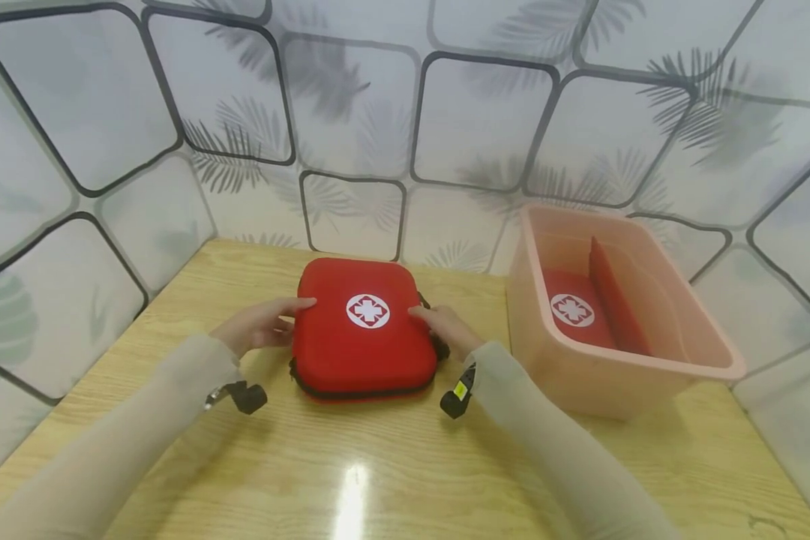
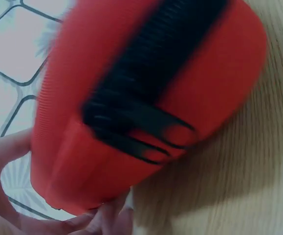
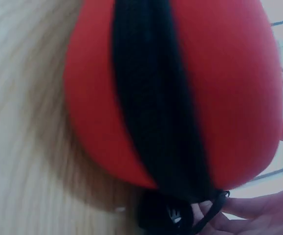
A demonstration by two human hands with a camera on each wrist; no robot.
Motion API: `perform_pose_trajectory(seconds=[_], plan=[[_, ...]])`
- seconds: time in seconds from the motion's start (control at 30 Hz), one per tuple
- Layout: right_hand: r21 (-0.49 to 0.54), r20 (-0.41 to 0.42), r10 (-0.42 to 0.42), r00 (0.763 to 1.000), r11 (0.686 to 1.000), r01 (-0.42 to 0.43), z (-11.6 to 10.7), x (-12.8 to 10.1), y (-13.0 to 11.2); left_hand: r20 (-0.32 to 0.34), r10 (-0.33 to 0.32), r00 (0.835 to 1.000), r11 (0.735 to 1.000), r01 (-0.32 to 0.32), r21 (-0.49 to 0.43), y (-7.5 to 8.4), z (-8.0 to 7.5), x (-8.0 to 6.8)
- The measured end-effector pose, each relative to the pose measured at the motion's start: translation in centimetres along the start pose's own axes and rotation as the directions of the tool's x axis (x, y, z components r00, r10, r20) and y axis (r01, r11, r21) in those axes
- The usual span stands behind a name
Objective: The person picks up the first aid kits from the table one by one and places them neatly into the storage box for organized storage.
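Note:
A red first aid case [image 1: 358, 352] with a white cross emblem is in the middle of the wooden table, its top facing up. My left hand [image 1: 259, 326] grips its left side, thumb on the top edge and fingers lower down. On the opposite side, my right hand [image 1: 448, 330] holds it the same way, next to a black strap [image 3: 163, 213]. The left wrist view shows two black zipper pulls [image 2: 141, 142] hanging by that hand's fingers. A black zipper band [image 3: 153, 93] runs shut around the case's side.
To the right stands a pink plastic bin [image 1: 567, 375]. Inside it lie a red item with the same white emblem [image 1: 572, 310] and an upright red panel [image 1: 614, 300]. A patterned curtain [image 1: 351, 217] borders the table [image 1: 290, 480] at the back and sides.

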State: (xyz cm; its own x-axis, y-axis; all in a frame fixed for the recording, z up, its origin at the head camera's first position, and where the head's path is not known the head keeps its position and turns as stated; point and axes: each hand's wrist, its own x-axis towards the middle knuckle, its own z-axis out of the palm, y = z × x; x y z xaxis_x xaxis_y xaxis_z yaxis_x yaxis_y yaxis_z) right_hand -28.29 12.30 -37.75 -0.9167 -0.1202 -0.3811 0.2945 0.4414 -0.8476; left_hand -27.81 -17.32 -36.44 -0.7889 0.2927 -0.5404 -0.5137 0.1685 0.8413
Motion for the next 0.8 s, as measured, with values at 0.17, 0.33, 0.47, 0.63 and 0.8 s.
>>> perform_pose_trajectory(seconds=[0.17, 0.33, 0.47, 0.63, 0.8], plan=[[0.028, 0.008, -0.043, 0.999, 0.999, 0.042, 0.8, -0.5, -0.8, -0.061, 0.081, 0.995, 0.993, -0.075, 0.096, 0.8, -0.8, -0.9], [-0.002, -0.001, -0.085, 0.996, 0.996, 0.085, 0.6, -1.3, -3.0, -0.076, 0.108, 0.991, 0.989, -0.100, 0.106, 2.5, -1.9, -1.7], [-0.020, -0.005, -0.115, 0.993, 0.993, 0.115, 0.0, -2.0, -5.3, -0.064, 0.138, 0.988, 0.987, -0.133, 0.085, 4.0, -2.7, -2.5], [-0.038, -0.045, -0.161, 0.986, 0.986, 0.160, -1.1, -2.9, -8.7, -0.035, 0.182, 0.983, 0.983, -0.182, 0.018, 6.0, -3.3, -3.6], [-0.034, -0.087, -0.210, 0.974, 0.978, 0.207, -2.4, -3.8, -12.1, -0.052, 0.211, 0.976, 0.974, -0.214, -0.077, 8.5, -3.2, -4.8]])
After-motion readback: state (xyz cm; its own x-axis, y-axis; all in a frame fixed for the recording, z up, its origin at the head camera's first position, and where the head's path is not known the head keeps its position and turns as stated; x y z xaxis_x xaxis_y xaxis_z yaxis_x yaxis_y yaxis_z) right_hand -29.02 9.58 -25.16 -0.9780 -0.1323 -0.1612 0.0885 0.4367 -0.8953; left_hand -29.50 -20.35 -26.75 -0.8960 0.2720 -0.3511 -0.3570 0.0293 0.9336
